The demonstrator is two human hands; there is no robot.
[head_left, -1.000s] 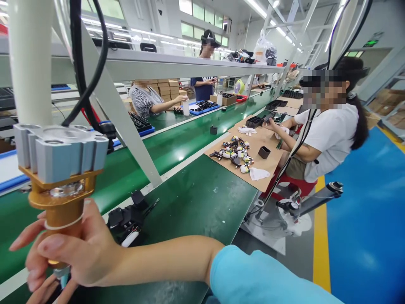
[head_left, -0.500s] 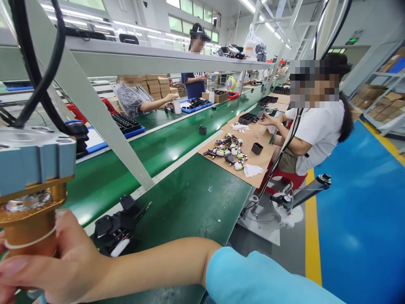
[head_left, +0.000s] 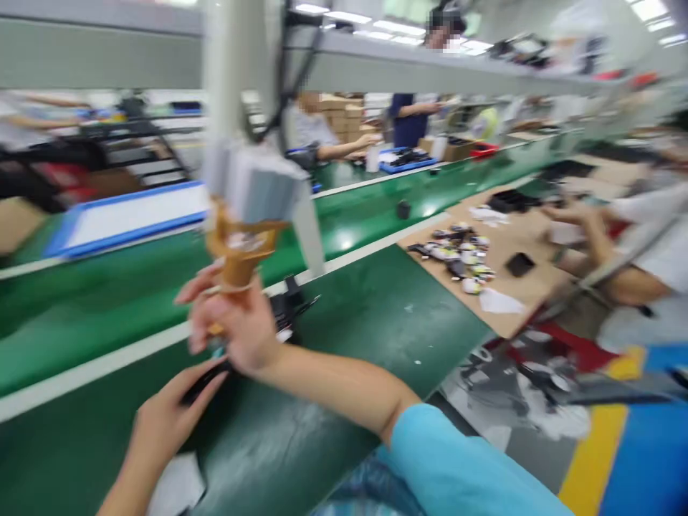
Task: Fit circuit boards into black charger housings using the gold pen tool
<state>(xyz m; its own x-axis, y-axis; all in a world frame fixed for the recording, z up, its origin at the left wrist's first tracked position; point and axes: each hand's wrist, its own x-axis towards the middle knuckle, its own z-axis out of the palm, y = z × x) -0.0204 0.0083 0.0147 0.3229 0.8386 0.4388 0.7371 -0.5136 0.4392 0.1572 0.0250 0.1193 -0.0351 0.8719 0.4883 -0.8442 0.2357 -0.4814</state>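
We see the tool (head_left: 244,247) upright over the near bench (head_left: 370,308), grey block on top, gold neck below, teal tip at the bottom. Right hand (head_left: 250,330) wraps the neck, thumb and fingers closed round it. Black part (head_left: 207,383) sits right under the tip, low over the bench; can't tell if the tip touches. Left hand (head_left: 164,412) pinches the part, thumb and fingers on either side of it. White sheet (head_left: 177,484) near the left wrist. Black pile (head_left: 290,304) on the bench just past the right hand. Beyond that we get the green belt (head_left: 355,226) with a black block (head_left: 403,209) on it, and a blue-rimmed tray (head_left: 134,222) on the far side. To the right, cardboard (head_left: 542,287) with small parts (head_left: 462,254), a black box (head_left: 520,264) and a white cloth (head_left: 499,301); we see a blurred co-worker (head_left: 639,279) beside it
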